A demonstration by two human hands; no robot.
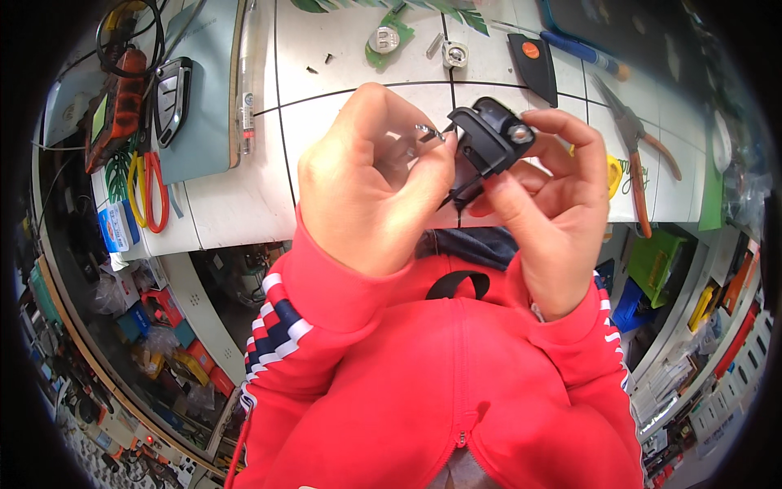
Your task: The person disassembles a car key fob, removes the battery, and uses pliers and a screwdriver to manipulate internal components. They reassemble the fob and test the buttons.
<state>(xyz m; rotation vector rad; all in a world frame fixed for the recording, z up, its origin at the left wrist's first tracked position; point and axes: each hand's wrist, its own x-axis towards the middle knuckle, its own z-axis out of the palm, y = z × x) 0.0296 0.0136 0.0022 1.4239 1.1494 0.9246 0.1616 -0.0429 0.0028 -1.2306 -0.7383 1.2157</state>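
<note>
Above the table's near edge, my right hand [562,175] grips a black plastic key fob casing [489,138] between thumb and fingers. A round metal part [520,133] shows at the casing's right end. My left hand [366,175] is closed in a pinch against the casing's left side, with a small shiny metal piece [427,133] at its fingertips. What else the left fingers hold is hidden. Farther back lie a green circuit board [383,41] with a coin battery, a small silver block [455,55], a metal pin [435,46] and a small screw [328,59].
On the left are a flip key fob [173,102], an orange multimeter [118,106], scissors [167,200] and a clear tube [247,98]. To the right lie a black cover [535,73], a blue screwdriver [582,50] and pliers [631,134]. Cluttered shelves stand below the white table [232,216].
</note>
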